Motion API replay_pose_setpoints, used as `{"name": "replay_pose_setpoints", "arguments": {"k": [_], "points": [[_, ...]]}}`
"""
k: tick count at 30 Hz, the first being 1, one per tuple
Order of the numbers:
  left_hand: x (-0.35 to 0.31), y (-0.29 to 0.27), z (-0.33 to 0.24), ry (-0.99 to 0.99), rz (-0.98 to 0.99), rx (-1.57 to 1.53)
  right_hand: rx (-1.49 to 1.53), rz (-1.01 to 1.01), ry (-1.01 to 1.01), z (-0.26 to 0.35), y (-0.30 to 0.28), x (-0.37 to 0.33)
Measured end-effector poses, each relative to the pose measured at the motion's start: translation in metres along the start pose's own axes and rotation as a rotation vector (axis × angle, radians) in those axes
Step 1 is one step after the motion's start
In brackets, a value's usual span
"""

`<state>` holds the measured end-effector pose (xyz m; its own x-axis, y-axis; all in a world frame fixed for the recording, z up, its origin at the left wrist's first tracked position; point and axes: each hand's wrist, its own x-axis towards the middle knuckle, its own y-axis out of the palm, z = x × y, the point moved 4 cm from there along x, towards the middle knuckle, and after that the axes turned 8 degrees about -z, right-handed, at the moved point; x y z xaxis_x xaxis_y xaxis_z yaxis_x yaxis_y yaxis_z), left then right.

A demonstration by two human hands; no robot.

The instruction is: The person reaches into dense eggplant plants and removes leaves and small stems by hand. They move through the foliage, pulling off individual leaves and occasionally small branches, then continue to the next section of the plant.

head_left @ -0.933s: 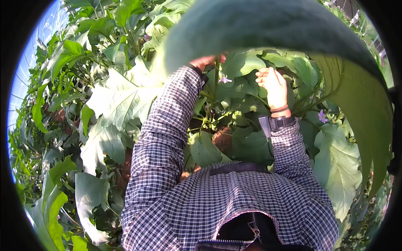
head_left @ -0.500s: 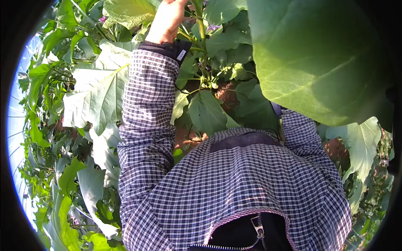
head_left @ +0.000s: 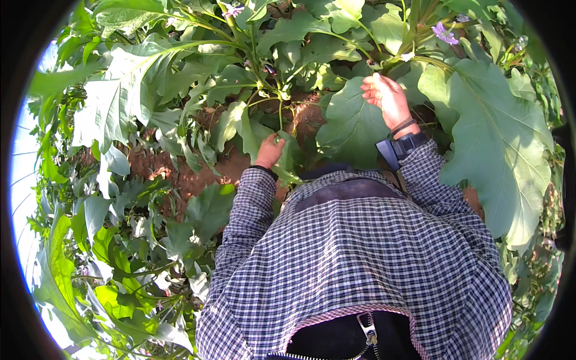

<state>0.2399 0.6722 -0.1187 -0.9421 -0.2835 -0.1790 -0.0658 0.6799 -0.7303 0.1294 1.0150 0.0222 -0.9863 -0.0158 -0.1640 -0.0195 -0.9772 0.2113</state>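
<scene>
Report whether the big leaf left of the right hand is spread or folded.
Spread: the leaf shows its broad face and wavy edges beside the right hand, no fold visible.

– Is a way left between the left hand (head_left: 269, 151) and right hand (head_left: 389, 101)?
– It is partly blocked by a leaf (head_left: 350, 127).
– And leftward?
– Room is left over the soil (head_left: 201, 173), bordered by foliage (head_left: 210, 210).

Broad leaf (head_left: 350, 127): 1 green blade, wavy-edged, marked by pale veins; spread with its face turned up, dappled by light and shade.
Small leaf (head_left: 291, 153): 1 green blade, partly hidden on its left side; seen left of the broad leaf.
</scene>
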Motion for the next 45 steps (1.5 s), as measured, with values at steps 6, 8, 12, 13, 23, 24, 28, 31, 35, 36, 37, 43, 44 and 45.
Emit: {"name": "replay_pose_setpoints", "arguments": {"k": [6,8,12,13,23,24,28,31,35,36,37,43,44,45], "points": [[-0.028,-0.006,-0.005,-0.028,-0.365,-0.128,0.038,0.090,-0.021,-0.006,-0.047,-0.023],[-0.038,-0.008,-0.037,0.017,-0.398,-0.214,0.032,0.073,0.017,0.000,-0.057,-0.033],[-0.041,-0.013,-0.121,0.162,-0.339,-0.310,-0.017,0.121,-0.161,0.031,-0.051,-0.052],[-0.043,-0.015,-0.145,0.241,-0.318,-0.281,-0.041,0.159,-0.191,0.040,-0.050,-0.055],[-0.039,-0.026,-0.383,0.895,-0.085,-0.654,0.000,-0.196,-0.678,0.168,-0.076,-0.057],[-0.033,-0.025,-0.397,0.880,-0.105,-0.633,0.032,-0.186,-0.659,0.178,-0.081,-0.055],[-0.008,-0.019,-0.421,0.722,-0.117,-0.797,0.083,-0.249,-0.655,0.207,-0.092,-0.037],[0.008,-0.018,-0.429,0.801,-0.119,-0.715,0.128,-0.338,-0.549,0.211,-0.106,-0.013],[0.024,-0.020,-0.429,0.765,-0.093,-0.841,0.066,-0.235,-0.597,0.215,-0.120,0.019],[0.026,-0.021,-0.427,0.751,-0.068,-0.895,0.083,-0.217,-0.586,0.217,-0.125,0.026],[0.027,-0.021,-0.427,0.752,-0.060,-0.918,0.084,-0.207,-0.610,0.220,-0.133,0.030],[0.018,-0.002,-0.416,0.632,-0.298,-0.920,-0.029,-0.094,-0.590,0.229,-0.142,0.046],[0.011,0.006,-0.414,0.618,-0.381,-0.909,-0.039,-0.067,-0.595,0.227,-0.140,0.043],[0.009,0.019,-0.412,0.539,-0.405,-0.898,-0.044,-0.023,-0.635,0.225,-0.139,0.037]]}}
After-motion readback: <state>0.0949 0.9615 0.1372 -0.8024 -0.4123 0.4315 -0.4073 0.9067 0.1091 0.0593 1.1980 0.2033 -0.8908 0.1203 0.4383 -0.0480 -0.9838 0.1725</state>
